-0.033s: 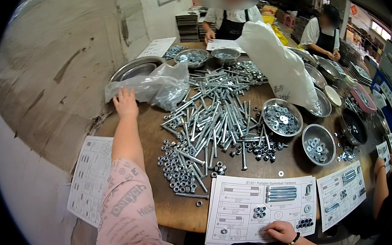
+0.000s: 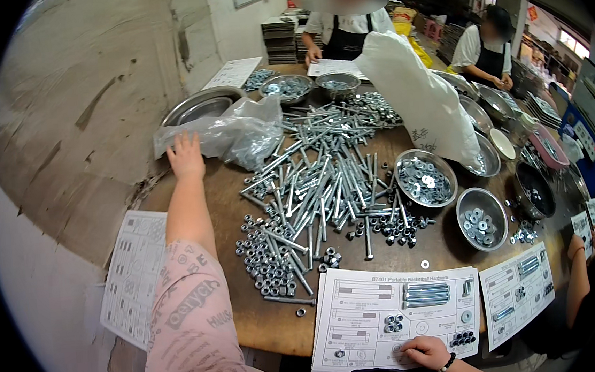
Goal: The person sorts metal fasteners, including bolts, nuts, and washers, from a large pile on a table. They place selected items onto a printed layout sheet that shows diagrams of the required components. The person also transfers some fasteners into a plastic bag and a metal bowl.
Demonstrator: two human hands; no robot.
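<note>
Fingers [image 2: 187,144] spread — left hand [image 2: 186,160] on edge of crumpled clear plastic bag [image 2: 237,131], bare brown wooden tabletop [image 2: 222,207] alongside; right hand [image 2: 428,351] — fingers half-curled, grip unclear, on white printed sheet [image 2: 421,315] overhanging front edge.

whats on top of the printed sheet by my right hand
On the sheet lie long bolts, silver nuts, a washer and dark nuts, among other pieces. Whatever your right hand covers cannot be seen.
</note>
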